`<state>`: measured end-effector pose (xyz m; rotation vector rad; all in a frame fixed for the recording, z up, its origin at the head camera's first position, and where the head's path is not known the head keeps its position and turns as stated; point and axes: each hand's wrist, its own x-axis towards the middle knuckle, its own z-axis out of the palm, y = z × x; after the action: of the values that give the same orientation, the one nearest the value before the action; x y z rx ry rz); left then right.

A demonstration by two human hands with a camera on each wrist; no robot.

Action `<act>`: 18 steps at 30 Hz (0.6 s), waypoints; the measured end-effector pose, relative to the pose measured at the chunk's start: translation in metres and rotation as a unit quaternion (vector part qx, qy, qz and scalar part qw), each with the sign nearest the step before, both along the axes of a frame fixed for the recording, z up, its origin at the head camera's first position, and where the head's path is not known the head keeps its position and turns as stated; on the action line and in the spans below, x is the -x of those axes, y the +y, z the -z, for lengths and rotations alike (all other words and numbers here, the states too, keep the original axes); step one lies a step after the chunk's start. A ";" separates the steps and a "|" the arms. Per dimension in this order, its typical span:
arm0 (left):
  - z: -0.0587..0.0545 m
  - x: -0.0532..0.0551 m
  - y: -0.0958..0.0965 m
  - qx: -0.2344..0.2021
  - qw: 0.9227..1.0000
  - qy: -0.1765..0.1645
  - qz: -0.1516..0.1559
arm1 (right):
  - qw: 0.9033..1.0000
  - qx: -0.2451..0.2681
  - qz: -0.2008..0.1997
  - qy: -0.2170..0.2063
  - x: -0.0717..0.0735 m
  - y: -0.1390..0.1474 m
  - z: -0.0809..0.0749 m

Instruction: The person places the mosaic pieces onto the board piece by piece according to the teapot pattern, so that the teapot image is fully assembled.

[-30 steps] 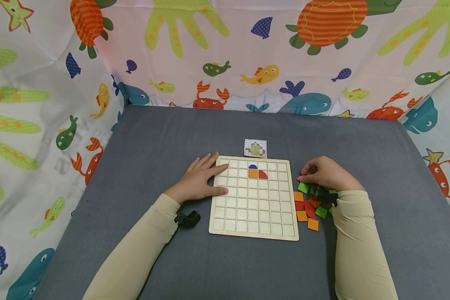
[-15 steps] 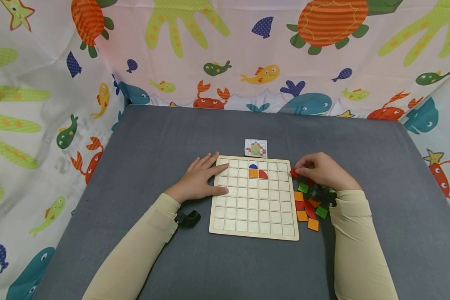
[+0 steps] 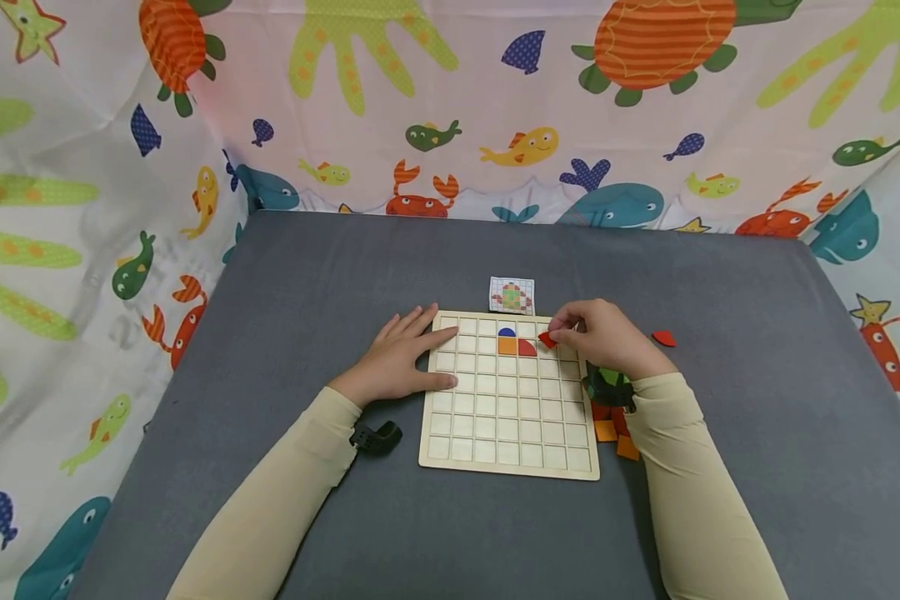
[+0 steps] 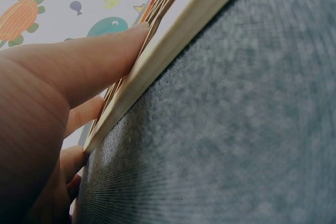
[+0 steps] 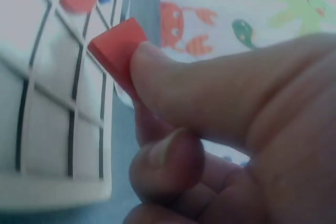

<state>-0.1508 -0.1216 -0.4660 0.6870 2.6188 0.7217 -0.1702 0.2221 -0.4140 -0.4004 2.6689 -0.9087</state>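
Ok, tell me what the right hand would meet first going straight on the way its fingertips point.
Probably the red quarter-round piece on the board, just beyond the pinched red piece in the right hand. Its height is unclear, so it might pass above.

The right sleeve (image 3: 693, 467) and wrist camera (image 3: 607, 390) hide part of the pile (image 3: 606, 431) beside the right edge of the board (image 3: 507, 429); its pieces cannot be counted. The right fingers (image 5: 168, 77) cover one end of their red piece (image 5: 118, 43). The left hand (image 3: 393, 358) hides some of the board's left edge. At the far edge, the squares on the card (image 3: 512, 296) are too small to read. The near edge of the tabletop (image 3: 757, 358) is cut off.
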 end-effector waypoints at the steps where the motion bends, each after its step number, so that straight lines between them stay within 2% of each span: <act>1: 0.000 0.000 0.000 0.001 1.000 0.000 -0.001 | 1.000 0.004 -0.006 0.001 0.000 -0.003 0.000; 8: -0.003 0.001 -0.001 0.006 1.000 0.002 0.004 | 0.999 0.019 -0.035 0.004 0.002 -0.029 -0.001; 18: -0.003 -0.002 -0.001 0.001 1.000 0.000 0.002 | 0.997 -0.001 -0.079 0.014 0.010 -0.069 0.003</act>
<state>-0.1488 -0.1230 -0.4628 0.6921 2.6161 0.7165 -0.1806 0.1531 -0.4167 -0.6183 2.6181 -0.8580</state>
